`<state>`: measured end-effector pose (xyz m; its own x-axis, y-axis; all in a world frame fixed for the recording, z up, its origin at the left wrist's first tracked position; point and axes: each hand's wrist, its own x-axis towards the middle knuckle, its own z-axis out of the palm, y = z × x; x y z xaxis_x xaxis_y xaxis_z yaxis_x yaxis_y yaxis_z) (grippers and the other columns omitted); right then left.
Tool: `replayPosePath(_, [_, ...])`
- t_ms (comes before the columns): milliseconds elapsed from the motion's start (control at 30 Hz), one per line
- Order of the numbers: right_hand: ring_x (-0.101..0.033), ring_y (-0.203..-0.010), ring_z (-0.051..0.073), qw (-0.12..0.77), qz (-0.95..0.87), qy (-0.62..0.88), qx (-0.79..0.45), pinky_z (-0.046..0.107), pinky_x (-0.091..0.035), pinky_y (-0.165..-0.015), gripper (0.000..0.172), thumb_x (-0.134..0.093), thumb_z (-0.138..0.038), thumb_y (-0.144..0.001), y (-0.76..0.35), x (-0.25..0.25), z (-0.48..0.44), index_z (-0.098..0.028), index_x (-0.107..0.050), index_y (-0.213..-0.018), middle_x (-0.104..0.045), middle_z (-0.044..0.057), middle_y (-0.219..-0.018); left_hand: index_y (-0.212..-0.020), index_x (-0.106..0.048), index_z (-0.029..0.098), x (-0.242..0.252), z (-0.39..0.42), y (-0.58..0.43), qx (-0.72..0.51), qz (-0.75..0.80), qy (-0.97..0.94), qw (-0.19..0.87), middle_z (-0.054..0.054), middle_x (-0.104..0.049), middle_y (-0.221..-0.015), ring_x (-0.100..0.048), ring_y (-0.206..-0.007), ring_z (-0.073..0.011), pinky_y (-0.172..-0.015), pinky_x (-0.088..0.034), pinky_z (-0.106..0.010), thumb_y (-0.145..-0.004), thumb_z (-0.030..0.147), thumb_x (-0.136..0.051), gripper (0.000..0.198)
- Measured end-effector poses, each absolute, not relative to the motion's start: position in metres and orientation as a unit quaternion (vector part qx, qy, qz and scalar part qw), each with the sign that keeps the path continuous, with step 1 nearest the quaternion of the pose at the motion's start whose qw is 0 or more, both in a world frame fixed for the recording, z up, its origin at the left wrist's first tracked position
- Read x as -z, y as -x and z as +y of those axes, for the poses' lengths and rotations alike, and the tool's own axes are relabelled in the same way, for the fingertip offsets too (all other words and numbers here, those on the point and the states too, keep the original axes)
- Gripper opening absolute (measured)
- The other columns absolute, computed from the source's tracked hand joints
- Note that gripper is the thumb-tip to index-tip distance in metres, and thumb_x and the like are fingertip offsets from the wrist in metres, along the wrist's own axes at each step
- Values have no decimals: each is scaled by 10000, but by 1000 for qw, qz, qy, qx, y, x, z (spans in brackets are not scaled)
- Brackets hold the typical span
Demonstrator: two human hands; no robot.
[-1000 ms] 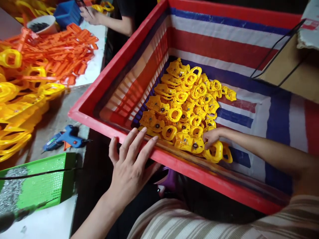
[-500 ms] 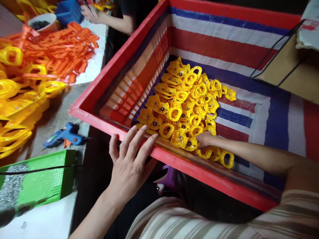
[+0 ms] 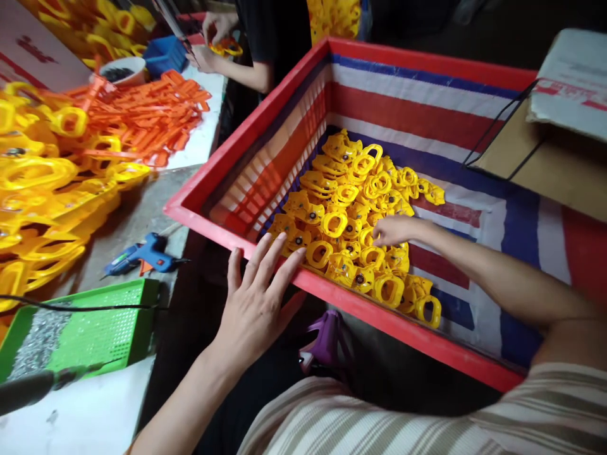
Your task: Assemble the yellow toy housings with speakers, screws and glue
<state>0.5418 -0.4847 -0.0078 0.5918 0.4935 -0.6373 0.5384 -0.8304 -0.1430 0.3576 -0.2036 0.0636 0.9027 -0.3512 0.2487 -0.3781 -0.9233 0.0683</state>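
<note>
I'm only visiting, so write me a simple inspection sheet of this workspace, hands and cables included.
Surface: workbench, bearing heaped orange plastic pieces.
Job's things: yellow plastic parts, piled in a red basket lined with striped sheeting.
Clutter: blue glue gun, beside a green tray of small metal pieces.
Hands: left hand spread on the basket's rim; right hand at the pile, hold unclear.
Cables: black cable, crossing the tray.
Surroundings: co-worker's hands; cardboard box at right.

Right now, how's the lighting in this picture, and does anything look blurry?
Head view: light glows through the red basket's slatted wall, while the floor sinks into darkness; head view: shadow darkens the brown side of the cardboard box; head view: the drill-like tool looks somewhat soft, the left hand clearer.
</note>
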Motion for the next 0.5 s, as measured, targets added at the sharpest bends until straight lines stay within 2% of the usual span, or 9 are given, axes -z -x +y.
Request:
replayPosePath(67, [-647,-790,200,17,284,-922,262,262,-403,-640,349,-500,-383,-888,-553,-41,-484,-183,-719,-1072,-726,72,-929,-1493,-290,262,-65,-203,-353,-115,-184,-975,58,-155,-277,-1573,-217,-1470,-327,-1180,-138,-565,-903,384,-579,668])
replayPosePath(133, [-618,-681,159,-61,316,-936,143,250,-374,-609,331,-492,-374,-893,-545,-96,-473,-177,-735,-1003,-718,42,-802,-1504,-265,239,-65,-201,-340,-124,-175,-975,67,-167,-228,-1588,-202,-1476,-321,-1174,-186,-559,-908,367,-571,682])
replayPosePath(200, [-588,-605,127,-145,367,-915,82,240,-365,-587,319,-490,-355,-900,-517,-147,-447,-156,-736,-942,-700,24,-721,-1493,-297,237,-63,-196,-315,-139,-165,-973,80,-164,-257,-1578,-242,-1464,-315,-1163,-231,-556,-911,331,-567,648])
replayPosePath(267, [-611,-644,123,-175,494,-846,101,236,-382,-618,256,-522,-299,-886,-473,-183,-409,-163,-737,-914,-714,20,-762,-1429,-413,245,-61,-190,-278,-142,-154,-973,98,-151,-361,-1533,-346,-1417,-308,-1132,-310,-540,-912,299,-565,542])
replayPosePath(300, [-629,-674,122,-163,566,-795,143,235,-390,-640,229,-534,-290,-887,-449,-195,-387,-190,-738,-922,-723,9,-794,-1376,-482,242,-60,-187,-255,-134,-144,-974,110,-144,-421,-1498,-408,-1378,-301,-1103,-365,-516,-912,291,-566,474])
replayPosePath(367, [-652,-699,140,-77,675,-704,205,245,-382,-619,192,-551,-275,-884,-400,-203,-342,-229,-737,-888,-731,3,-801,-1253,-594,225,-58,-179,-206,-101,-111,-978,144,-126,-542,-1398,-530,-1268,-279,-1018,-468,-448,-908,297,-573,353])
replayPosePath(433, [-674,-720,180,28,758,-614,219,265,-368,-594,179,-561,-248,-865,-355,-195,-291,-237,-738,-883,-738,26,-809,-1169,-647,211,-58,-168,-156,-66,-54,-978,189,-97,-651,-1259,-626,-1127,-244,-926,-527,-380,-908,315,-574,290])
replayPosePath(500, [-686,-741,217,95,818,-527,213,275,-358,-578,187,-573,-245,-843,-311,-174,-233,-246,-741,-925,-742,44,-821,-1132,-666,204,-58,-152,-103,-66,35,-968,238,-72,-713,-1124,-675,-995,-201,-852,-547,-323,-920,318,-556,264])
